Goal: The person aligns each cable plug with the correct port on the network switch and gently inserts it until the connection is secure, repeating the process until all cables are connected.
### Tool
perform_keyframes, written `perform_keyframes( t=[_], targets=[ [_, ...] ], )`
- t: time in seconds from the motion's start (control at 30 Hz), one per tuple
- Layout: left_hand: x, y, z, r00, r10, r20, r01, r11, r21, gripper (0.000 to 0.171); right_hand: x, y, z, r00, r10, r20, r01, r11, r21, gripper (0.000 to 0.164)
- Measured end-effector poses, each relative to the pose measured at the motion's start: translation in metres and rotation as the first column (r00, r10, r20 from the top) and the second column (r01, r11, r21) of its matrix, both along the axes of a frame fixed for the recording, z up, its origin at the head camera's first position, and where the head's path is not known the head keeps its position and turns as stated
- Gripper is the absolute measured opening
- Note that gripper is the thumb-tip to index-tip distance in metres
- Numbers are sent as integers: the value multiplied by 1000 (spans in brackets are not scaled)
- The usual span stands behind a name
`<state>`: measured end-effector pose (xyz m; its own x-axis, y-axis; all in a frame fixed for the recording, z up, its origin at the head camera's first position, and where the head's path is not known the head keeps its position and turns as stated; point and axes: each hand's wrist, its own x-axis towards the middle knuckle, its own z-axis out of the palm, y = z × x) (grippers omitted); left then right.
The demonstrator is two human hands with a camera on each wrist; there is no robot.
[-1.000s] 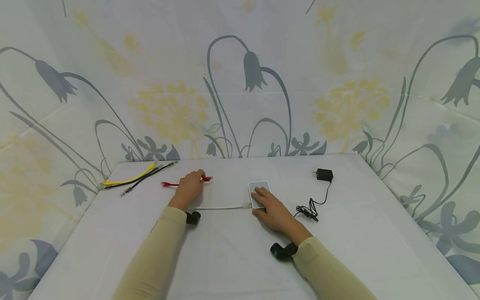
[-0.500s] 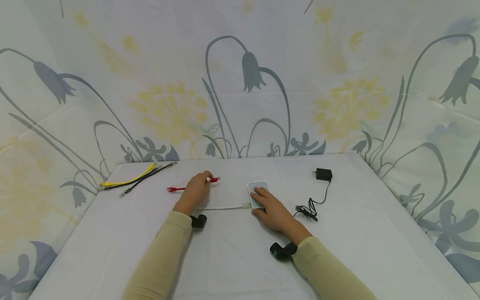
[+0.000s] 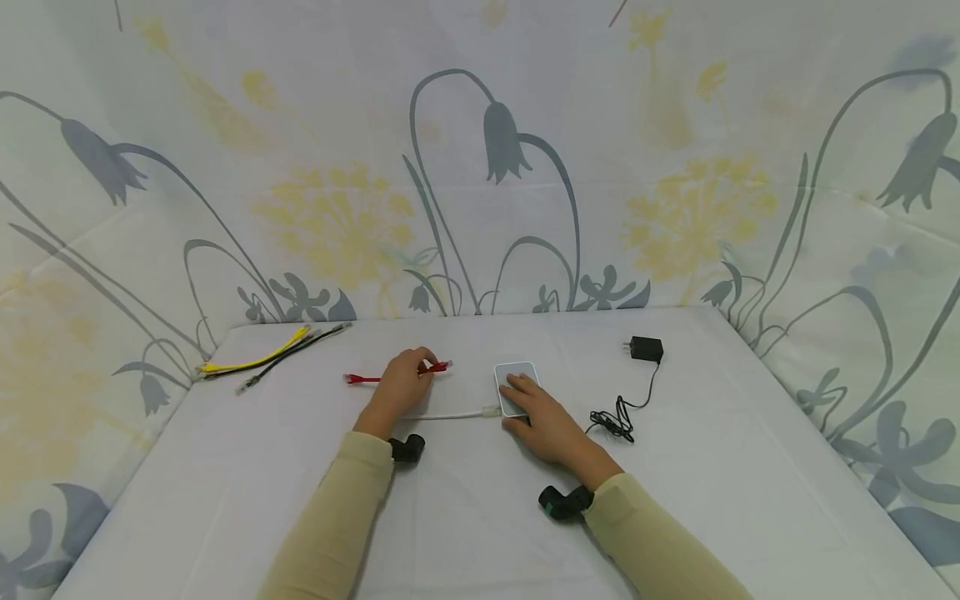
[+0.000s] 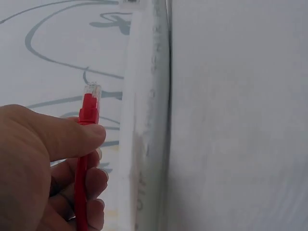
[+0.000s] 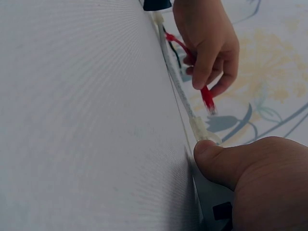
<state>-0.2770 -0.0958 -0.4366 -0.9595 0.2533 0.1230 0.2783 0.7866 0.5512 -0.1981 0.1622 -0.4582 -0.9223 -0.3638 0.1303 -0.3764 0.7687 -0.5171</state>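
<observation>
Head view: your left hand (image 3: 405,383) pinches the red cable (image 3: 363,379) near one end, over the white table (image 3: 465,517), left of the white box (image 3: 517,372). Left wrist view: thumb on one side, curled fingers on the other, clear plug (image 4: 92,90) poking out past your thumb tip. Red cable's far end sticks out on the other side of your hand. Your right hand (image 3: 551,429) lies on the box, fingers extended, slightly spread. White cable (image 3: 450,416) runs from under your left wrist to the box's left edge; can't tell if it's fully seated. Back left: yellow cable (image 3: 258,362) and black cables (image 3: 288,355), overlapping. Right of the box: black adapter (image 3: 646,348), its cord (image 3: 615,423) bunched near your right hand.
</observation>
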Motion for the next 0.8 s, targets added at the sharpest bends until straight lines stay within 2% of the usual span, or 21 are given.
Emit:
perform_keyframes(
  t=[0.43,0.8],
  targets=[
    [10,12,0,999,-47,-11,47,999,21,18,1,-1,1,1000,-3,10,3,1000,3,57],
    [12,21,-4,998,-58,-22,58,998,6,16,-1,-1,2,1000,-3,20,3,1000,8,57]
  ],
)
